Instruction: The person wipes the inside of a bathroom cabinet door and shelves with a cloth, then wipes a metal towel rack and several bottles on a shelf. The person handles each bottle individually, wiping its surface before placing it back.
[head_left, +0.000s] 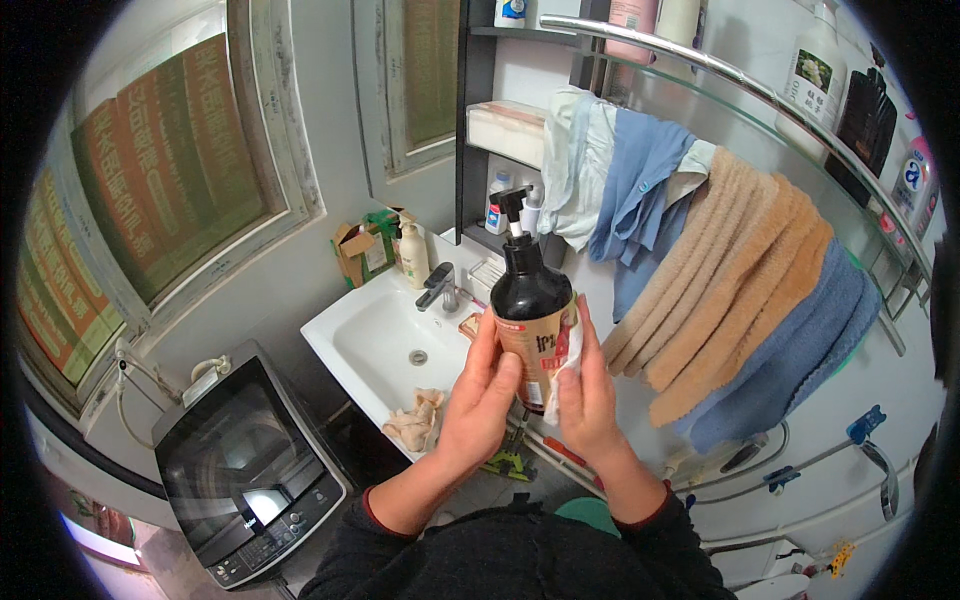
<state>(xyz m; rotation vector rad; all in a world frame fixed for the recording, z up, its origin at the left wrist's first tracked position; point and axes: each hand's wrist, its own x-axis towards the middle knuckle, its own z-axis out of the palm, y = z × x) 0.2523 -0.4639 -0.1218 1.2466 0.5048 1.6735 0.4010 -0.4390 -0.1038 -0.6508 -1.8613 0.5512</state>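
Note:
A dark pump bottle (531, 300) with a tan label bearing writing is held upright, slightly tilted, between my two hands. My left hand (481, 382) wraps the bottle's left side, its thumb across the label. On the other side, my right hand (589, 379) presses a white tissue or thin cloth (570, 360) against the label. The black pump head (514, 199) points up toward the shelves. Behind and to the left of the bottle is a white washbasin (360, 330) with a grey faucet (441, 286); a crumpled beige cloth (415, 421) lies on its front rim.
Several towels (720, 277) and cloths hang from a metal rack (720, 64) at the right, below shelved bottles. A top-loading washing machine (240, 465) stands at left. A cream pump bottle (413, 255) and an opened carton (361, 251) sit at the basin's back corner.

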